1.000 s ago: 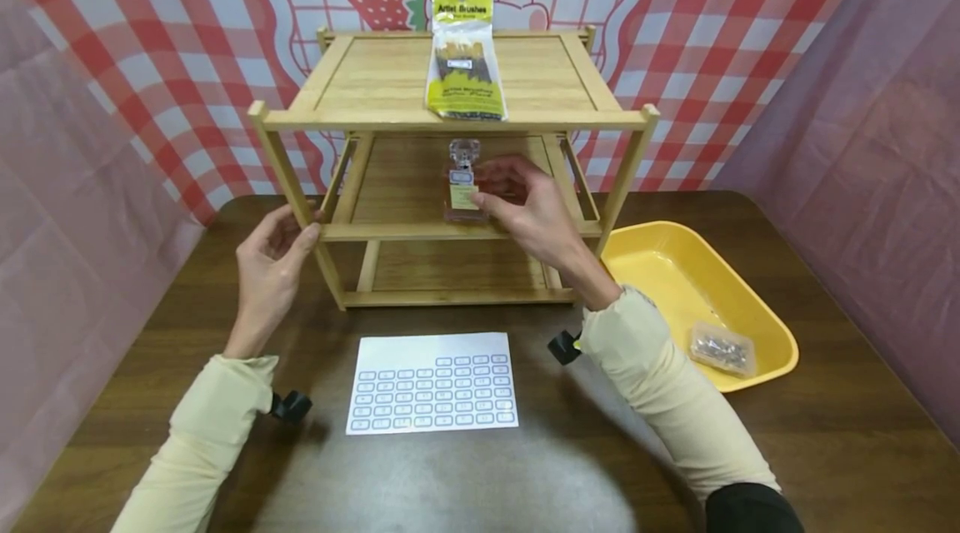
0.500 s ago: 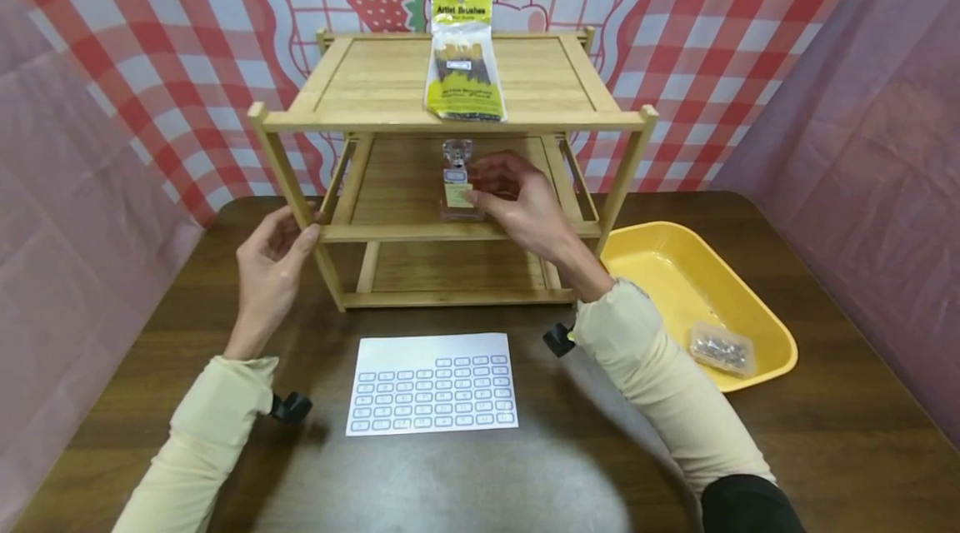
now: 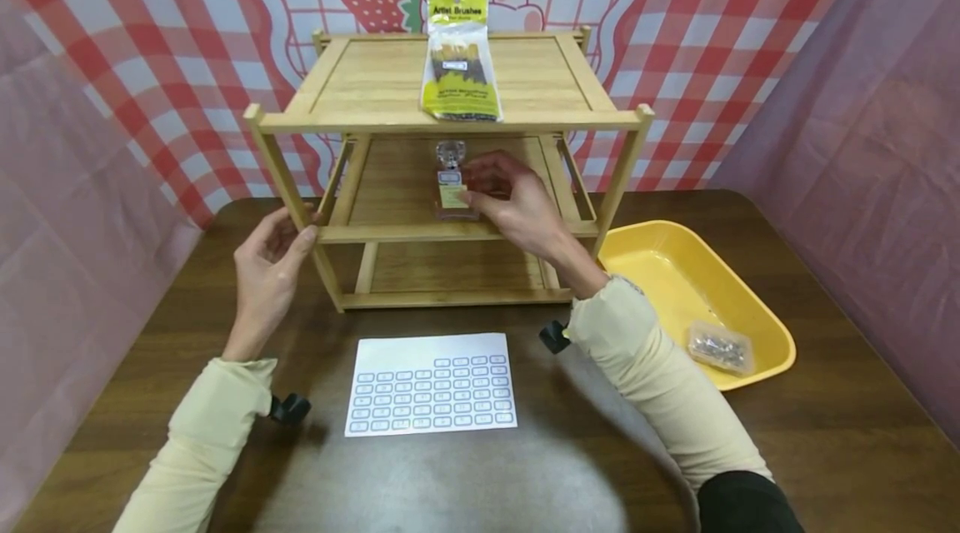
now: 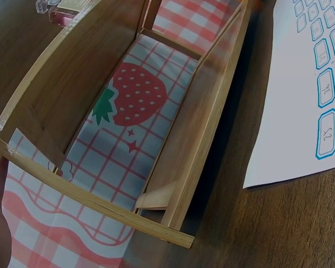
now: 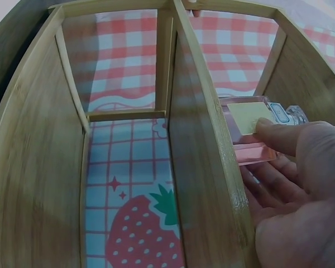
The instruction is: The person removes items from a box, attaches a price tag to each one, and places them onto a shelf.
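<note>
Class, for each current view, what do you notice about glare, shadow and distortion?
Head view: pale glare on the table, shadow beside the right sleeve; left wrist: edges of the wooden shelf bow; right wrist: they curve too.

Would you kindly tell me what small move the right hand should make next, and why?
Perhaps the right hand should let go of the bottle: it is upright and appears to rest on the middle shelf, behind the front rail.

Pink bottle [image 5: 247, 134], red-white checked cloth [image 3: 697, 58]
</note>
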Motion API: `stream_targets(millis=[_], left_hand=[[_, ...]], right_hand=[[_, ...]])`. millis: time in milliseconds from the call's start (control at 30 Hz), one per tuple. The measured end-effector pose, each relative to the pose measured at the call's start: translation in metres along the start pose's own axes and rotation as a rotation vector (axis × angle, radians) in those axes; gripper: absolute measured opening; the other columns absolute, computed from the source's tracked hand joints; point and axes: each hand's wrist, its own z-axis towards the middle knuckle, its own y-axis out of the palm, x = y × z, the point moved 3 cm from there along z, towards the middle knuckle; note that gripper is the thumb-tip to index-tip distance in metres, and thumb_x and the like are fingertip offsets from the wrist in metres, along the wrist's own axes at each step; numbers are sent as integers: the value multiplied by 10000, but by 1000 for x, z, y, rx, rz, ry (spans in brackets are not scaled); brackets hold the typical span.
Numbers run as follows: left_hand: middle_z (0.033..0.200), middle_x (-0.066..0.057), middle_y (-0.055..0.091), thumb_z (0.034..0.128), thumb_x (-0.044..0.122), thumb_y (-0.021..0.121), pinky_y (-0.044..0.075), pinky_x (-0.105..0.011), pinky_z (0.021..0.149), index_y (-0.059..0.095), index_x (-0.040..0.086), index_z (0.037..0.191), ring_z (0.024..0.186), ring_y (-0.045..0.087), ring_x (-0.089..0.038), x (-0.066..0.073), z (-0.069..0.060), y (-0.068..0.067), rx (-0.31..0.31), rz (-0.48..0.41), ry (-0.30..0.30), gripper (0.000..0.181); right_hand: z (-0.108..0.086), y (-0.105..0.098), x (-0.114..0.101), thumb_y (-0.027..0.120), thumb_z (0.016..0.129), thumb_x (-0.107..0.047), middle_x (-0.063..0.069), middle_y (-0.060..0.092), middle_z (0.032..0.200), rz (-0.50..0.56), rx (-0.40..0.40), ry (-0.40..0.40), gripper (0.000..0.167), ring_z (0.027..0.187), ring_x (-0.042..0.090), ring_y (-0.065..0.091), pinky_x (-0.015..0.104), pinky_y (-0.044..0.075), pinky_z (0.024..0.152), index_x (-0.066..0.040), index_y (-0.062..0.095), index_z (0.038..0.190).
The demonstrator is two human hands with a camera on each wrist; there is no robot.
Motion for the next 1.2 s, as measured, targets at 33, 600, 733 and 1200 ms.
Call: stream_targets(millis=[33, 600, 733, 1200], left_hand=[[1123, -84, 741, 975, -83, 649, 546, -231, 889, 630, -153, 1255, 994, 685, -172, 0, 0, 0, 0, -1, 1, 289], [1131, -82, 737, 982, -76, 642, 543, -234, 900, 626, -151, 1262, 1010, 679, -177, 1, 0, 0, -7, 2, 0, 291], [1134, -87, 736, 983, -74, 641, 544, -234, 899, 617, -164, 1259, 1008, 679, -178, 1, 0, 0, -7, 8, -1, 292], [1142, -115, 735, 979, -87, 638, 541, -239, 921, 615, -166, 1257, 1023, 678, -179, 0, -1, 1, 10, -18, -7, 290]], right_hand=[[0, 0, -1, 712, 959, -12, 166, 683, 1155, -7, -1, 0, 330, 1044, 269, 665, 360, 562, 903, 37, 607, 1268], [-2, 2, -2, 671, 989, -23, 157, 660, 1191, -86, -22, 13, 362, 1064, 260, 644, 347, 549, 933, 23, 573, 1334], [-2, 2, -2, 668, 994, -31, 158, 659, 1191, -98, -23, 15, 364, 1070, 263, 643, 346, 544, 947, 20, 568, 1340], [-5, 3, -2, 701, 972, -30, 168, 628, 1184, -127, -22, 5, 436, 1066, 268, 630, 326, 542, 963, 40, 512, 1359]])
